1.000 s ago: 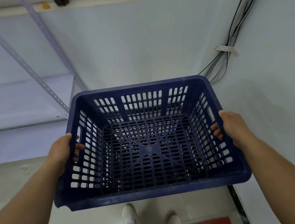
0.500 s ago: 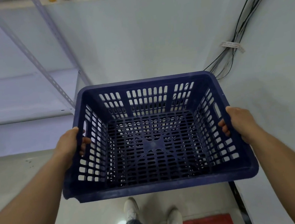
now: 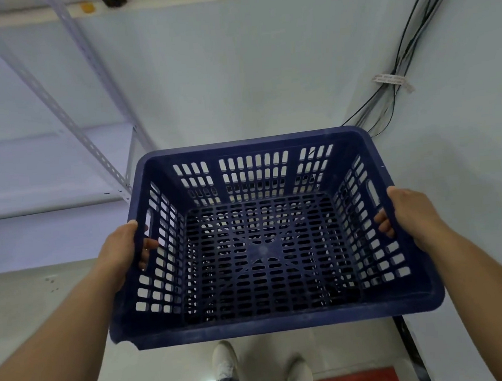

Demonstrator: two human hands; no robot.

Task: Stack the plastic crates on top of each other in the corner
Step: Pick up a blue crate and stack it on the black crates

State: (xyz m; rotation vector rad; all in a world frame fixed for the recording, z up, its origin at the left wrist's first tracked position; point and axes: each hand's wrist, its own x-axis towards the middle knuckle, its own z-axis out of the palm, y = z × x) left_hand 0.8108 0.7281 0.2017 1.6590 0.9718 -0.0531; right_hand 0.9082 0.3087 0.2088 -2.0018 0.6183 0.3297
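Hands (image 3: 122, 251) and crate (image 3: 265, 237) further right, higher

No lettering can be read anywhere in the scene. A white tag (image 3: 392, 80) wrapped around the bundle of black cables (image 3: 406, 42) on the right-hand wall carries faint print, too small and blurred to make out. The blue crate (image 3: 272, 321) shows no markings.

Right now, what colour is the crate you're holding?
Dark navy blue all over, with slotted walls and a grid floor; the crate shows plainly in the head view.
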